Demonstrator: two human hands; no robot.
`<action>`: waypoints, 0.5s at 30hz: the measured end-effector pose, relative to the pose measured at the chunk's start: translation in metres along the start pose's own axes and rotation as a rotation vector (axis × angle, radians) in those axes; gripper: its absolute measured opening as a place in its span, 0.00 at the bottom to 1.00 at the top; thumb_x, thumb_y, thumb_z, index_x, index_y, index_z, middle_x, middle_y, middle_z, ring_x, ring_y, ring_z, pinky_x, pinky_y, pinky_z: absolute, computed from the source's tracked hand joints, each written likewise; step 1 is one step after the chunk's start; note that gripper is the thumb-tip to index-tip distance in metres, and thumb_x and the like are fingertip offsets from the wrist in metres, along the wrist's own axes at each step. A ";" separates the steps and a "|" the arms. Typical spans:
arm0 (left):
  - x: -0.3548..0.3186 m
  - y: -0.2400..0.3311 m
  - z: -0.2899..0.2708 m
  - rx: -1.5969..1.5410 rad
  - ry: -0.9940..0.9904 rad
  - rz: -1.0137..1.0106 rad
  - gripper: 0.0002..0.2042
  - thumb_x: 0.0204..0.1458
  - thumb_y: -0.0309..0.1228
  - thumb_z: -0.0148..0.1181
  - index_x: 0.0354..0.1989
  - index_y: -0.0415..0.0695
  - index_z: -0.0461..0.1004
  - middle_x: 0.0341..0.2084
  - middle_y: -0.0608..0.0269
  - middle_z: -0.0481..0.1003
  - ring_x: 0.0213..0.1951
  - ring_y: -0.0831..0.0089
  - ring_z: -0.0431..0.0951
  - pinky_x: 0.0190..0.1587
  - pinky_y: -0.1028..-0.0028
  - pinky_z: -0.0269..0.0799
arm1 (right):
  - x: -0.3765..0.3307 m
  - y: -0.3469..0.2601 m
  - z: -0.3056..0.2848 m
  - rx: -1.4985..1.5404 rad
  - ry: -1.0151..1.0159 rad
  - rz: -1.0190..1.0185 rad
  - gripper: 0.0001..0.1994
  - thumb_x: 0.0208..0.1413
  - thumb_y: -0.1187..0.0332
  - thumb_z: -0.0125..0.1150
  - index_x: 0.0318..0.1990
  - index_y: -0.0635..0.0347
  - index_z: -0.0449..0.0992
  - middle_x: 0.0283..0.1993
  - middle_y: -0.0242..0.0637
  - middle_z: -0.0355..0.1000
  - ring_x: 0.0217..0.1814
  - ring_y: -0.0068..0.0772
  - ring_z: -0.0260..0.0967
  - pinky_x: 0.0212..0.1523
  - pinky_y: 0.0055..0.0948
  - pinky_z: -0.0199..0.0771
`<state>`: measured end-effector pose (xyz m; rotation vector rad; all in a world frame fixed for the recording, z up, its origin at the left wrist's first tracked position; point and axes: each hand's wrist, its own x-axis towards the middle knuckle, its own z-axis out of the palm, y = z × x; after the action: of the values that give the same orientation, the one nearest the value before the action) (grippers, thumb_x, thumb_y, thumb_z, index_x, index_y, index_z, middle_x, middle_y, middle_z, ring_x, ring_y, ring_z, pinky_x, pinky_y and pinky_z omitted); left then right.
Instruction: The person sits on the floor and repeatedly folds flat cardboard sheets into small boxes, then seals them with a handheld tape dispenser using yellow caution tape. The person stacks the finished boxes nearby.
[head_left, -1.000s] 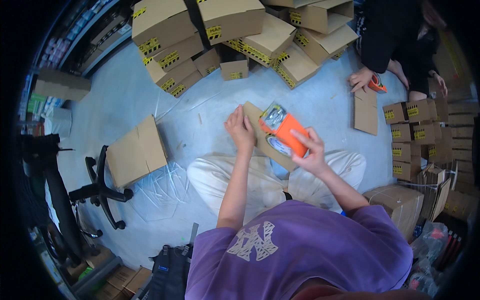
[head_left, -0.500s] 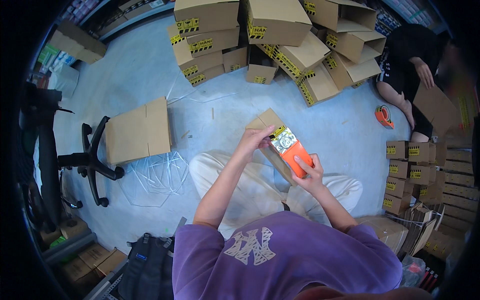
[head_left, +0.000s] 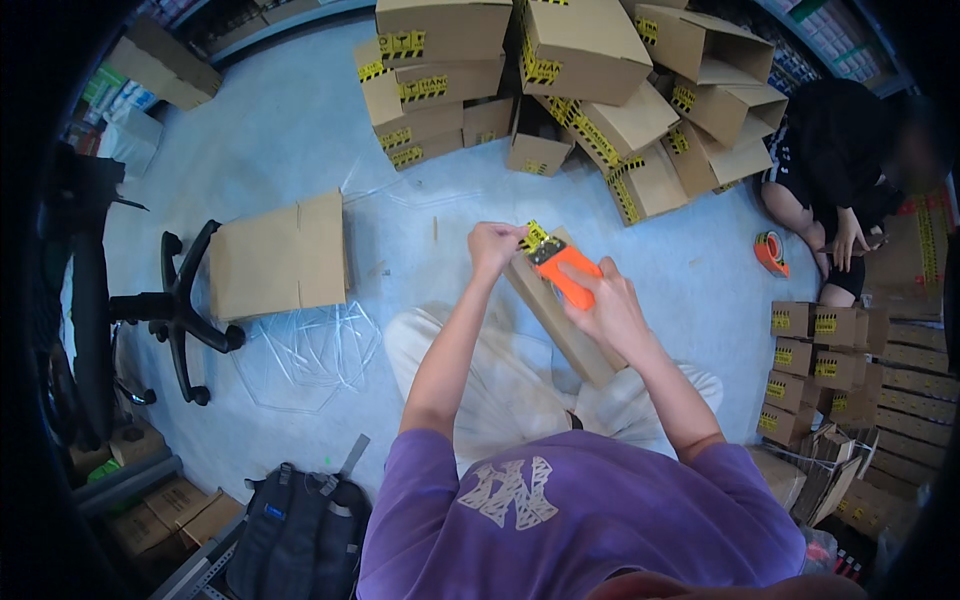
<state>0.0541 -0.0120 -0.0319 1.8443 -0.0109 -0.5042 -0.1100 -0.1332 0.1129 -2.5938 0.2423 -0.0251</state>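
Note:
My right hand is wrapped round an orange tape dispenser, held tilted above a narrow cardboard box. The box lies slantwise in front of my crossed legs. A short piece of yellow-and-black printed tape comes off the dispenser's far end. At that piece my left hand is closed, pinching its edge between the fingertips. The dispenser and my right hand hide part of the box's top.
Stacked cardboard boxes stand ahead. Flattened cardboard lies left, beside clear straps and a wheeled chair base. Another tape dispenser rests near a seated person. Small boxes are piled right; a backpack lies lower left.
My right hand has turned the dispenser and moved it up and left. My left hand has shifted up and left with the tape. At the right, the other person's hands have moved lower.

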 end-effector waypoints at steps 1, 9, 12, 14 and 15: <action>0.000 -0.004 0.003 0.027 -0.023 -0.024 0.10 0.43 0.32 0.71 0.27 0.37 0.83 0.18 0.62 0.79 0.20 0.79 0.75 0.25 0.79 0.69 | 0.003 0.000 -0.001 -0.022 -0.016 0.029 0.23 0.44 0.66 0.64 0.53 0.49 0.77 0.34 0.53 0.66 0.29 0.53 0.71 0.34 0.44 0.77; 0.027 -0.039 -0.006 0.494 -0.144 0.008 0.24 0.42 0.46 0.71 0.44 0.40 0.79 0.37 0.53 0.79 0.38 0.64 0.79 0.42 0.69 0.73 | -0.102 0.008 -0.057 -0.070 -0.319 0.177 0.21 0.46 0.63 0.64 0.50 0.52 0.78 0.33 0.58 0.72 0.38 0.54 0.72 0.40 0.46 0.77; 0.010 0.015 0.011 0.833 -0.119 0.104 0.37 0.45 0.54 0.65 0.61 0.46 0.66 0.57 0.48 0.68 0.57 0.54 0.68 0.58 0.59 0.63 | -0.105 0.021 -0.053 -0.024 -0.233 0.134 0.19 0.47 0.62 0.64 0.49 0.52 0.78 0.32 0.57 0.72 0.37 0.54 0.72 0.38 0.46 0.77; -0.021 0.037 0.036 0.956 -0.027 0.311 0.39 0.49 0.57 0.58 0.67 0.50 0.58 0.65 0.46 0.58 0.65 0.49 0.58 0.65 0.51 0.53 | -0.110 0.027 -0.047 -0.043 -0.197 0.081 0.18 0.48 0.62 0.63 0.49 0.52 0.78 0.33 0.56 0.71 0.35 0.53 0.72 0.37 0.45 0.77; -0.050 0.031 0.070 1.001 0.031 0.479 0.38 0.51 0.57 0.55 0.69 0.53 0.56 0.66 0.46 0.55 0.67 0.48 0.53 0.66 0.47 0.49 | -0.116 0.024 -0.049 -0.050 -0.198 0.106 0.19 0.47 0.62 0.63 0.49 0.51 0.78 0.33 0.55 0.71 0.34 0.53 0.72 0.36 0.45 0.77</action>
<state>-0.0082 -0.0731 -0.0041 2.6954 -0.7899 -0.1088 -0.2308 -0.1579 0.1456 -2.6060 0.3106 0.2773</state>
